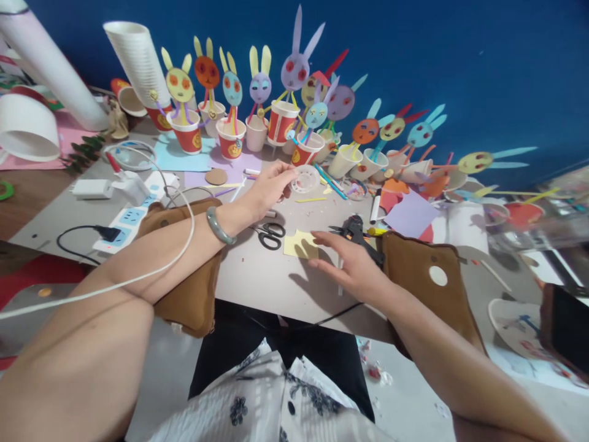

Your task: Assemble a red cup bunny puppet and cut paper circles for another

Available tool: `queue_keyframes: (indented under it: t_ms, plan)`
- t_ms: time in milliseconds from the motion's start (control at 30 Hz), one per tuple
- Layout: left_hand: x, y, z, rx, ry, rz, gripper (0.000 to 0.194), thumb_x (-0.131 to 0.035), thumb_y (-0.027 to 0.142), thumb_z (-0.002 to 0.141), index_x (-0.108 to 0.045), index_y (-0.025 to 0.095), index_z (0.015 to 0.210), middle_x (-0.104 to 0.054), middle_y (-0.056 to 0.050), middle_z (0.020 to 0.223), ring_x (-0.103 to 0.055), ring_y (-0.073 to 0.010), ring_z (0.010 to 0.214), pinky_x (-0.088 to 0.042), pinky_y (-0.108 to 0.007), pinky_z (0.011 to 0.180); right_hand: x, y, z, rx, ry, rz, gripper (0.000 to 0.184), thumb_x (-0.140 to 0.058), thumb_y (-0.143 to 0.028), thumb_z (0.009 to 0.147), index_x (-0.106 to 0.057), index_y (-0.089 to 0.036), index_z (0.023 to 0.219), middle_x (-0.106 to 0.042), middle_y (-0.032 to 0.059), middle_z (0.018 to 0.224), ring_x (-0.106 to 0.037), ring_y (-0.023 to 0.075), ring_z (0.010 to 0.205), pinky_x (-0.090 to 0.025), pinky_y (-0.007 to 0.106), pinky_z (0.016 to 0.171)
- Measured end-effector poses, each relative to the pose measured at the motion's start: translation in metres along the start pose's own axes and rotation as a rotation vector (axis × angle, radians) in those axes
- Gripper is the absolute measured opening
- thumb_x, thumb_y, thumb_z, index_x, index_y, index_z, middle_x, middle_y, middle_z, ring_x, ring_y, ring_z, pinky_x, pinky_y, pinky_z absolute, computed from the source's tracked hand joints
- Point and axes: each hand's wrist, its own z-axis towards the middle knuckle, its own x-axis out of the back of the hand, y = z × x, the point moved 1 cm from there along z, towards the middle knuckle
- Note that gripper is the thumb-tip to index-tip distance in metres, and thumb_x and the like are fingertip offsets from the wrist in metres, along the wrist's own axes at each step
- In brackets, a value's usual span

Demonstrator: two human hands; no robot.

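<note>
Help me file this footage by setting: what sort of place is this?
It looks like a craft table, perhaps in a small workshop or home. Rabbit figures stand in cups along the back, and scissors lie near a piece of yellow paper.

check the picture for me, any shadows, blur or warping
Head view: the right hand casts shadows on the yellow paper and table; toward the head view's right edge, the red cup looks smeared; at the head view's upper left, the stacked white cups lean outward, probably partly from wide-angle distortion.
</note>
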Motion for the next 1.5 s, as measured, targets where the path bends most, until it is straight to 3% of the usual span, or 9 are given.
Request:
queue_keyframes:
  t_ms: [167, 333, 667, 767, 867, 1000, 1100, 1333, 1500]
  plan:
    - [-0.001, 0.001, -0.001, 0.025, 0.018, 0.016, 0.019, -0.064, 0.019, 0.095, -0.053, 0.019, 0.080, -0.053, 0.006, 0.063, -0.047, -0.0043, 0.049, -0.029, -0.018, 0.047, 0.017, 0.004, 0.009, -0.118, 0.336, 0.045, 0.003, -0.070, -0.025, 0.090, -0.071, -0.024, 0.092, -0.076, 0.0034, 0.081, -0.073, 0.0214, 0.071, -0.061, 0.035, 0.069]
    - [-0.003, 0.000, -0.002, 0.057, 0.020, 0.030, 0.018, -0.065, 0.022, 0.094, -0.054, 0.019, 0.081, -0.054, 0.005, 0.062, -0.049, -0.0053, 0.050, -0.032, -0.018, 0.048, 0.003, 0.009, 0.006, -0.083, 0.442, 0.035, 0.008, -0.068, -0.028, 0.095, -0.075, -0.025, 0.092, -0.077, 0.0024, 0.077, -0.071, 0.0196, 0.063, -0.061, 0.034, 0.066]
    - [-0.004, -0.001, -0.004, 0.110, -0.014, 0.071, 0.010, -0.061, 0.018, 0.092, -0.057, 0.019, 0.082, -0.059, 0.005, 0.064, -0.052, -0.0061, 0.051, -0.036, -0.018, 0.049, -0.014, 0.022, 0.011, 0.405, 0.232, -0.063, 0.018, -0.064, -0.011, 0.094, -0.068, -0.025, 0.105, -0.079, 0.0033, 0.089, -0.073, 0.0172, 0.077, -0.057, 0.043, 0.098]
    - [-0.004, -0.005, -0.006, 0.152, -0.079, 0.091, 0.008, -0.063, 0.018, 0.092, -0.058, 0.019, 0.085, -0.065, 0.003, 0.070, -0.054, -0.0057, 0.052, -0.036, -0.018, 0.049, -0.018, 0.024, 0.009, 0.365, 0.187, -0.044, 0.016, -0.062, -0.014, 0.096, -0.068, -0.025, 0.105, -0.079, 0.0032, 0.090, -0.074, 0.0177, 0.079, -0.056, 0.044, 0.099]
    - [-0.005, -0.011, -0.009, 0.193, -0.202, 0.147, 0.011, -0.067, 0.018, 0.090, -0.057, 0.018, 0.086, -0.068, 0.002, 0.071, -0.056, -0.0060, 0.052, -0.036, -0.017, 0.047, -0.018, 0.029, 0.006, 0.193, 0.300, -0.066, 0.014, -0.064, -0.021, 0.096, -0.067, -0.026, 0.108, -0.077, 0.0030, 0.085, -0.072, 0.0205, 0.077, -0.057, 0.046, 0.096]
    - [-0.008, -0.017, -0.013, 0.226, -0.354, 0.231, 0.012, -0.066, 0.016, 0.091, -0.055, 0.019, 0.087, -0.066, 0.003, 0.064, -0.060, -0.0084, 0.054, -0.039, -0.018, 0.049, -0.018, 0.035, 0.005, -0.020, 0.409, -0.030, 0.044, -0.077, -0.041, 0.089, -0.061, -0.026, 0.128, -0.075, 0.0082, 0.101, -0.072, 0.0261, 0.085, -0.058, 0.047, 0.086]
    - [-0.010, -0.019, -0.016, 0.232, -0.428, 0.311, 0.011, -0.064, 0.017, 0.093, -0.055, 0.019, 0.086, -0.064, 0.003, 0.057, -0.057, -0.0090, 0.049, -0.038, -0.019, 0.048, -0.020, 0.034, 0.006, -0.012, 0.411, -0.033, 0.062, -0.080, -0.049, 0.086, -0.055, -0.024, 0.137, -0.072, 0.0136, 0.118, -0.072, 0.0291, 0.093, -0.057, 0.047, 0.085]
    - [-0.015, -0.019, -0.026, 0.240, -0.512, 0.446, 0.012, -0.064, 0.024, 0.094, -0.054, 0.020, 0.089, -0.057, 0.006, 0.049, -0.049, -0.0103, 0.041, -0.033, -0.021, 0.047, -0.026, 0.026, 0.007, 0.051, 0.422, -0.127, 0.053, -0.073, -0.044, 0.091, -0.054, -0.024, 0.137, -0.072, 0.0156, 0.122, -0.070, 0.0350, 0.113, -0.053, 0.051, 0.095]
    - [-0.009, -0.017, -0.023, -0.001, -0.435, 0.611, 0.008, -0.062, 0.025, 0.092, -0.058, 0.020, 0.089, -0.059, 0.005, 0.057, -0.053, -0.0115, 0.052, -0.036, -0.025, 0.056, -0.024, 0.029, 0.009, 0.041, 0.389, -0.099, 0.055, -0.072, -0.038, 0.087, -0.056, -0.023, 0.137, -0.073, 0.0152, 0.123, -0.069, 0.0341, 0.110, -0.052, 0.049, 0.093]
